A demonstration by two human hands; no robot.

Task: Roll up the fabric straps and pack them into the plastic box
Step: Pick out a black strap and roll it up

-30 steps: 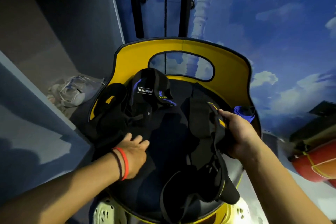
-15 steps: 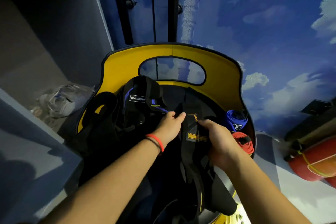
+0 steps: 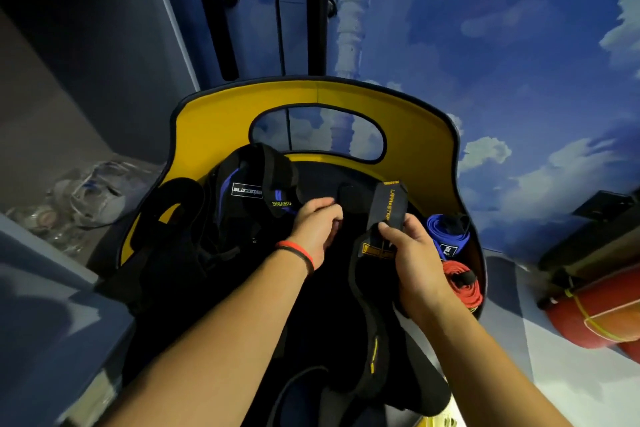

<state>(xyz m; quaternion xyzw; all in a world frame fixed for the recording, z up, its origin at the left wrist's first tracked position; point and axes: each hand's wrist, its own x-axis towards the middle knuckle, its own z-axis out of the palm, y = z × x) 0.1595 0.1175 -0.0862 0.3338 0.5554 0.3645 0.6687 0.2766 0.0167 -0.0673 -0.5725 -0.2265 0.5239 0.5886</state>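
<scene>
A yellow container (image 3: 214,121) with a cut-out handle holds a heap of black fabric straps (image 3: 194,239). My right hand (image 3: 412,263) pinches a black strap with yellow lettering (image 3: 389,204), its end standing upright and the rest trailing down toward me. My left hand (image 3: 315,229) grips the end of another black strap (image 3: 346,196) just left of it. A rolled blue strap (image 3: 446,234) and a rolled red strap (image 3: 464,284) lie against the container's right wall.
A grey shelf edge (image 3: 52,288) runs along the left, with crumpled clear plastic (image 3: 86,194) on the shelf behind it. A blue wall painted with clouds (image 3: 502,62) rises behind. A red cylinder (image 3: 588,319) lies at the far right.
My right hand has lifted the lettered strap's end upright and shifted right. My left hand has curled onto the neighbouring black strap. The view has tilted down slightly.
</scene>
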